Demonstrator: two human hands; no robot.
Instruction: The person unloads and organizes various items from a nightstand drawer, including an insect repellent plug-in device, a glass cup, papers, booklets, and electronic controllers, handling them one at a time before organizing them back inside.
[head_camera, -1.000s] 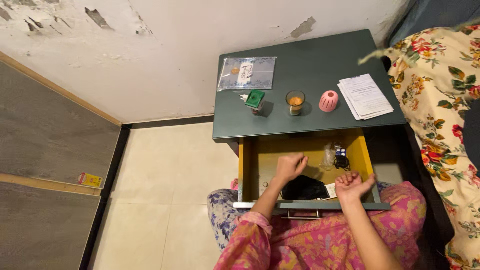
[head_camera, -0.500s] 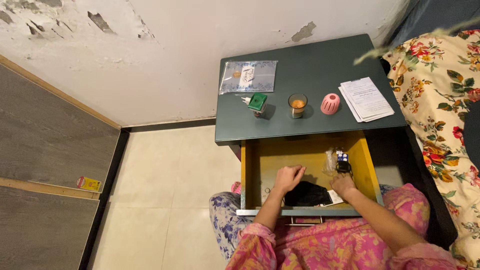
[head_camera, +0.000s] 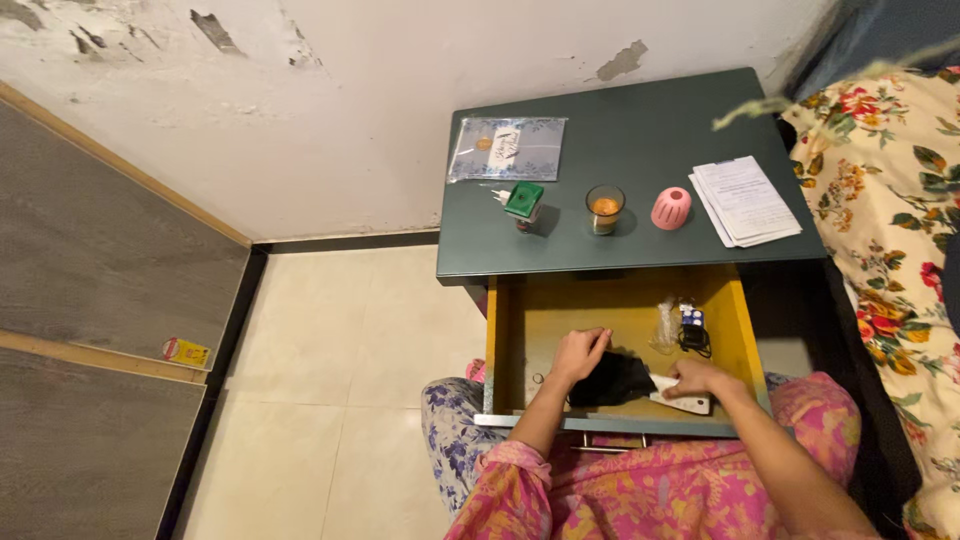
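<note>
The yellow drawer (head_camera: 520, 330) of a dark green bedside table (head_camera: 640, 140) is pulled out toward me. My left hand (head_camera: 578, 354) rests on the left edge of a black cloth item (head_camera: 612, 378) lying in the drawer. My right hand (head_camera: 695, 378) presses down on a flat white object (head_camera: 690, 402) just right of the black item. A clear bag (head_camera: 667, 322) and a small black-and-blue bundle (head_camera: 692, 330) lie at the drawer's back right.
On the tabletop stand a green-capped plug device (head_camera: 523, 201), a small glass with orange contents (head_camera: 604, 209), a pink ridged object (head_camera: 671, 208), a stack of papers (head_camera: 745, 199) and a clear packet (head_camera: 507, 148). A floral bedspread (head_camera: 890, 230) lies to the right; tiled floor (head_camera: 330, 400) is on the left.
My right hand has dropped from the drawer's front rim down into the drawer onto the white object. My left hand stays on the black item.
</note>
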